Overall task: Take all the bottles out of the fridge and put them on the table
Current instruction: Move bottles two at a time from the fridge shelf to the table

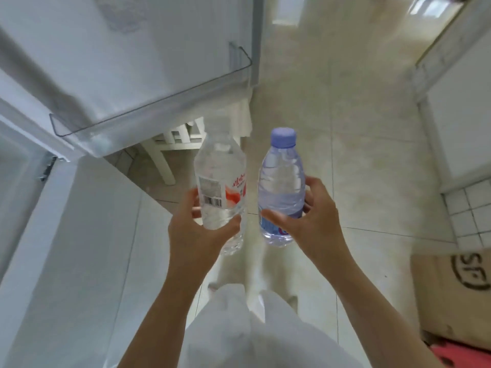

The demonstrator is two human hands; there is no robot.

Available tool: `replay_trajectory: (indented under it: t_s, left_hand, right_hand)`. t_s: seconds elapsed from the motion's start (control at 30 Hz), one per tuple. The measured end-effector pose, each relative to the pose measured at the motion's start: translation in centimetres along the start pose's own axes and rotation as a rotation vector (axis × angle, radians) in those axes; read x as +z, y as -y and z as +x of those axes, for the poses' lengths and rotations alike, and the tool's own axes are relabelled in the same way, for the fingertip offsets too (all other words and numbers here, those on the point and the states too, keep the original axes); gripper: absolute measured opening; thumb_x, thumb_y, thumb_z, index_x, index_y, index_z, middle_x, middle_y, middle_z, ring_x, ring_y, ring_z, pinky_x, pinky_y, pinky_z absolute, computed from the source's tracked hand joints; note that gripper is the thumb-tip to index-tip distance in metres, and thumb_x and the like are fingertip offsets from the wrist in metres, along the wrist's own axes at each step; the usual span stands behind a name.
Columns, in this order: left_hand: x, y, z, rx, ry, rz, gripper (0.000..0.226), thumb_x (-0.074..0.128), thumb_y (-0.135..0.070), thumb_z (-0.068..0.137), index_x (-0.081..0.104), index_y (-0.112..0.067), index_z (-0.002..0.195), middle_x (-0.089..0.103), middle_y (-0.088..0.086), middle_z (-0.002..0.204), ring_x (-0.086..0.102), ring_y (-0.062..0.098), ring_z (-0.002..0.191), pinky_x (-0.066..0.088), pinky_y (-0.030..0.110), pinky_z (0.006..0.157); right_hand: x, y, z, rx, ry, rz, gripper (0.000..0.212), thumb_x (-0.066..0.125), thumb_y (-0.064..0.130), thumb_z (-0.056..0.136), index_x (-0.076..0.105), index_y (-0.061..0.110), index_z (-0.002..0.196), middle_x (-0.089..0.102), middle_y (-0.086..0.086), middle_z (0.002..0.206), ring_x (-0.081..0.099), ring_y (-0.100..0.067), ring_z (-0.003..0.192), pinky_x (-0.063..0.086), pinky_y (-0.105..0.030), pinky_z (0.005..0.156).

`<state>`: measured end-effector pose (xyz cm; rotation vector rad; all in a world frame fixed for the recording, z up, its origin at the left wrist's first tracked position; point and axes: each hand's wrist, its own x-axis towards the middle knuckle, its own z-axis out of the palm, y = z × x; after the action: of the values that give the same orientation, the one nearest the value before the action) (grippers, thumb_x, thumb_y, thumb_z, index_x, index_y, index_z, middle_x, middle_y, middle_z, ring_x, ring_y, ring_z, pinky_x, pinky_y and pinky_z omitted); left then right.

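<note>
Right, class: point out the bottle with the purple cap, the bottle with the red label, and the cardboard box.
purple-capped bottle (282, 181), head view, on its clear body.
red-labelled bottle (220, 166), head view, on its upper body.
cardboard box (451, 296), head view, on its brown side.

**Around the kitchen floor**

Pale glossy floor tiles (353, 144) across the middle, crossed by thin grout lines. White wooden chair (170, 147) upper centre, partly hidden, legs on the tiles. Cardboard box (451, 293) at lower right, black circular logo printed on top. Just below the box, in the bottom right corner, something pink-red (462, 353), too cropped to identify. Small white square wall tiles (470, 216) at right edge, under a white panel (462, 123).
</note>
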<state>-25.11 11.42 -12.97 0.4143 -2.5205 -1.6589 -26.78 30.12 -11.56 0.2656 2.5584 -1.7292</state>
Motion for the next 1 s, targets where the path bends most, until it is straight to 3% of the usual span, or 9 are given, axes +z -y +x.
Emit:
replay_trajectory:
  t_s: [0.13,0.2,0.33,0.47,0.53,0.7,0.8,0.9,1.0]
  left_hand:
    - [8.1,-1.7,-1.9,-0.027,0.116,0.027,0.072,0.086,-0.040,0.055,0.057,-0.029,0.120,0.065,-0.020,0.103,0.062,-0.005,0.087,0.051,0.011,0.066]
    - [11.0,-2.1,-2.5,-0.055,0.144,0.042,0.071,0.088,-0.036,0.058,0.057,-0.028,0.121,0.066,-0.016,0.105,0.064,0.000,0.088,0.054,0.018,0.071]
    - [17.9,-3.2,-3.8,-0.108,0.222,0.054,0.068,0.088,-0.028,0.060,0.058,-0.025,0.121,0.068,-0.009,0.107,0.065,0.010,0.089,0.057,0.029,0.075]
    - [22.4,-4.4,-3.9,-0.120,0.264,0.062,0.064,0.088,-0.033,0.058,0.058,-0.033,0.115,0.067,-0.020,0.098,0.064,-0.004,0.080,0.051,0.011,0.060]
    - [24.1,-5.1,-3.3,-0.129,0.289,0.056,0.065,0.088,-0.034,0.058,0.058,-0.032,0.115,0.066,-0.020,0.098,0.062,-0.007,0.080,0.052,0.014,0.063]
    - [27.9,-6.4,0.6,-0.144,0.291,0.043,0.062,0.088,-0.034,0.055,0.058,-0.035,0.110,0.067,-0.022,0.093,0.062,-0.008,0.080,0.053,0.021,0.066]
    - [30.4,-7.7,4.5,-0.149,0.303,0.043,0.065,0.087,-0.035,0.055,0.056,-0.035,0.111,0.065,-0.021,0.097,0.061,-0.010,0.082,0.052,0.019,0.067]
    - [32.8,-9.4,9.2,-0.139,0.310,0.048,0.068,0.087,-0.032,0.056,0.056,-0.027,0.117,0.067,-0.013,0.103,0.064,0.001,0.084,0.056,0.027,0.073]
    - [34.7,-11.0,13.3,-0.126,0.303,0.058,0.067,0.086,-0.034,0.054,0.057,-0.027,0.114,0.066,-0.017,0.098,0.063,0.001,0.084,0.056,0.030,0.075]
  right_hand:
    - [-7.4,-4.7,-0.4,0.076,-0.090,0.010,0.081,0.073,0.061,0.047,0.047,0.031,0.118,0.065,0.015,0.105,0.068,-0.013,0.094,0.057,-0.024,0.081]
    - [-9.9,-6.5,-0.6,0.107,-0.113,-0.002,0.079,0.074,0.059,0.048,0.046,0.032,0.117,0.065,0.016,0.105,0.068,-0.014,0.094,0.056,-0.020,0.079]
    - [-16.1,-10.3,-0.6,0.176,-0.186,-0.020,0.076,0.080,0.050,0.052,0.048,0.030,0.117,0.068,0.009,0.106,0.068,-0.014,0.094,0.057,-0.020,0.078]
    - [-19.6,-12.3,0.5,0.219,-0.215,-0.035,0.080,0.082,0.047,0.055,0.049,0.022,0.123,0.068,0.003,0.111,0.067,-0.017,0.095,0.058,-0.024,0.080]
    - [-20.7,-13.0,1.6,0.238,-0.213,-0.032,0.079,0.084,0.042,0.059,0.049,0.019,0.125,0.067,0.000,0.115,0.066,-0.020,0.099,0.058,-0.032,0.086]
    - [-22.5,-14.2,6.1,0.254,-0.230,-0.029,0.079,0.085,0.039,0.060,0.048,0.018,0.126,0.066,-0.001,0.117,0.067,-0.021,0.101,0.058,-0.033,0.086]
    - [-23.4,-14.4,10.4,0.254,-0.229,-0.024,0.081,0.083,0.047,0.056,0.049,0.019,0.125,0.066,0.003,0.113,0.067,-0.017,0.098,0.057,-0.024,0.081]
    - [-24.3,-13.9,15.8,0.246,-0.215,-0.027,0.076,0.088,0.039,0.058,0.049,0.023,0.121,0.068,0.005,0.108,0.067,-0.013,0.094,0.057,-0.020,0.076]
    - [-25.0,-13.2,20.6,0.226,-0.192,-0.045,0.074,0.089,0.038,0.058,0.049,0.025,0.119,0.068,0.008,0.104,0.067,-0.010,0.090,0.054,-0.013,0.073]
